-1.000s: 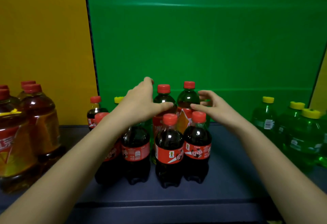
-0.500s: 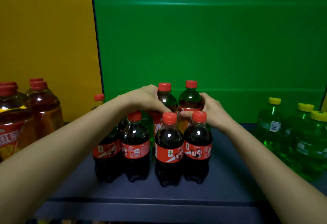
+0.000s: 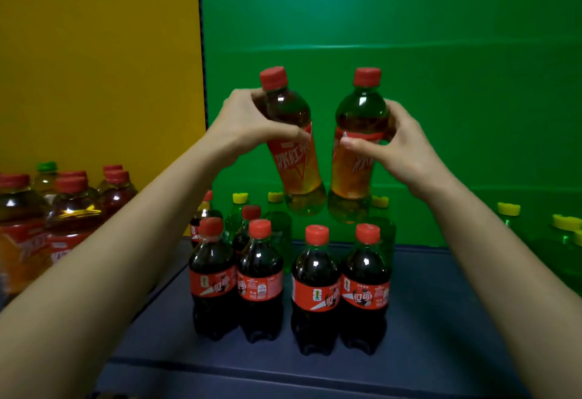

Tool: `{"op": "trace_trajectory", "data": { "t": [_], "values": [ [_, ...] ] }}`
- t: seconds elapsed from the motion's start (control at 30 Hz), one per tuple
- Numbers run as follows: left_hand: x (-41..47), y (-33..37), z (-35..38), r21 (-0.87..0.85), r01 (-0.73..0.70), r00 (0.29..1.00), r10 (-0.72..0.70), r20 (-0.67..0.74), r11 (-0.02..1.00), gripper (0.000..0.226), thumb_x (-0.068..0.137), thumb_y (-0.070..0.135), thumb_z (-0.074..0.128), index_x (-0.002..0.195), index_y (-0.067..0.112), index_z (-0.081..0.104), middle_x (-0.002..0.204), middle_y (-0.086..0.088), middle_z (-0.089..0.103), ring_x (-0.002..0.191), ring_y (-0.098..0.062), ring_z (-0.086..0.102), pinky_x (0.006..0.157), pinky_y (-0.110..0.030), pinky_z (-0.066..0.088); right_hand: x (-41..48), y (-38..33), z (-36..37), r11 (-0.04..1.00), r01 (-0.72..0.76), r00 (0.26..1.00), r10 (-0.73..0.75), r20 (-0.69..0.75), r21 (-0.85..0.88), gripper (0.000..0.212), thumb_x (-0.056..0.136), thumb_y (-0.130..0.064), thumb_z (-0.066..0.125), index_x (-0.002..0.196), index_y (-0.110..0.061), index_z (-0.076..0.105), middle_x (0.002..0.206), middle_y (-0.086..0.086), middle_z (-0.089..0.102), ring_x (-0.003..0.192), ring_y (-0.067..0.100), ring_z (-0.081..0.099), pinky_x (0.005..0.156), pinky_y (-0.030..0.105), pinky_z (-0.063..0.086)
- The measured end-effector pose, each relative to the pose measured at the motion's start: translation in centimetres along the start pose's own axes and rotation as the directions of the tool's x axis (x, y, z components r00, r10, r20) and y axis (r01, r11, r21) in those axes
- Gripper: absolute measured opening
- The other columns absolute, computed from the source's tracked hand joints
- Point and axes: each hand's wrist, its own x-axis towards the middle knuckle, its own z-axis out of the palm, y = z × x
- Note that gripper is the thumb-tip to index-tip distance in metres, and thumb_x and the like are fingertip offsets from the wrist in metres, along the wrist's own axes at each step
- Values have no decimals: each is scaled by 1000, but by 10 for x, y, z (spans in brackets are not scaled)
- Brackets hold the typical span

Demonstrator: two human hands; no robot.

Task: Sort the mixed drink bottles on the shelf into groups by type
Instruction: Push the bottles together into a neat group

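Head view, hands: we held one iced tea bottle in each hand, well above the shelf (image 3: pixel 441 304).
Left hand (image 3: pixel 252 129): wrapped around the shoulder of the left tea bottle (image 3: pixel 293 146), thumb across the top of its label; this bottle leaned, cap toward the left.
Right hand (image 3: pixel 393 143): grasping the right tea bottle (image 3: pixel 356 146) at the label, thumb in front; this bottle stood close to upright.
Change: half a second before, both tea bottles stood on the shelf behind the cola row with our hands closing on them; at this moment both were lifted clear, bases above the cola caps and nearly touching each other.
Cola bottles (image 3: pixel 289 285): four in the front row, red caps, upright on the shelf; at least one more cola sat behind them on the left.
Green soda bottles (image 3: pixel 277 225): yellow caps, standing behind the colas, partly hidden.
Large tea bottles (image 3: pixel 66 222): clustered at the far left on the shelf, red caps, same amber drink as the two we held; one green cap showed among them.
Green bottles at right (image 3: pixel 567 222): only yellow caps and dim bodies showed at the edge.
Meaning for the task: we judged that the two teas had been pulled out of the cola group, which left that cluster nearer to one type.
Likely destination: the tea group at left, though we could not tell this for certain.
Remaining: the green sodas behind the colas were not yet separated.
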Motion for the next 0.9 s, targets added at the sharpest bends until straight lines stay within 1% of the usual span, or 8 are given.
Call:
{"op": "trace_trajectory", "data": {
  "t": [0.13, 0.27, 0.37, 0.47, 0.53, 0.63, 0.77, 0.9],
  "values": [
    [-6, 28, -25, -16, -104, 991, 102, -88, 994, 33, 63, 16, 81, 89, 24, 63, 92, 10, 68, 82, 3, 65, 71, -12, 51, 11, -38, -4, 992, 110, 993, -107, -44, 62, 68, 66, -21, 81, 124, -10, 48, 117, 3, 62, 107, 12, 60, 100, 31, 45],
    [-22, 47, -53, -20, -121, 972, 115, -204, 992, 27, 70, 19, 77, 92, 23, 62, 93, 8, 67, 86, -1, 65, 69, -14, 52, 8, -74, 4, 963, 145, 989, -142, -28, 227, 59, 72, -15, 76, 123, -5, 49, 105, -1, 63, 89, 0, 62, 81, 17, 48],
    [-46, 55, -79, 15, -117, 957, 117, -265, 993, 28, 70, 23, 75, 93, 23, 60, 92, 10, 65, 81, 3, 65, 66, -12, 51, -4, -94, 18, 931, 132, 989, -146, 15, 341, 52, 72, -18, 75, 118, -9, 52, 101, -3, 64, 87, -1, 63, 75, 17, 49],
    [-79, 59, -109, 77, -77, 954, 96, -284, 994, 42, 61, 33, 77, 99, 22, 61, 95, 10, 66, 87, -1, 65, 69, -15, 50, -19, -108, 40, 896, 99, 988, -139, 61, 432, 54, 67, -26, 77, 115, -13, 55, 101, -5, 66, 93, 5, 64, 79, 25, 50],
    [-103, 59, -130, 118, -33, 955, 66, -289, 993, 39, 60, 34, 78, 94, 26, 62, 90, 12, 68, 88, -2, 65, 70, -16, 49, -29, -117, 58, 872, 77, 987, -136, 89, 483, 53, 69, -26, 77, 116, -13, 56, 102, -4, 67, 96, 9, 64, 79, 26, 50],
    [-137, 54, -162, 144, 39, 950, 8, -314, 989, 33, 57, 33, 77, 87, 29, 63, 77, 17, 71, 82, 1, 66, 69, -16, 48, -46, -131, 88, 844, 36, 981, -132, 141, 535, 55, 66, -31, 74, 116, -14, 57, 101, -5, 67, 95, 8, 65, 77, 23, 50],
    [-178, 41, -200, 186, 122, 947, -59, -315, 975, 40, 55, 31, 82, 91, 28, 65, 85, 12, 72, 88, -4, 67, 74, -21, 47, -68, -148, 133, 825, -15, 969, -126, 210, 565, 55, 63, -33, 72, 113, -16, 57, 101, -5, 68, 93, 6, 65, 75, 20, 50],
    [-210, 18, -237, 216, 197, 938, -120, -324, 956, 52, 44, 47, 77, 92, 29, 66, 91, 8, 72, 89, -7, 67, 76, -26, 51, -90, -160, 180, 833, -54, 966, -97, 241, 551, 60, 60, -34, 74, 116, -19, 55, 105, -5, 66, 93, 3, 65, 72, 14, 50]
  ]
}}
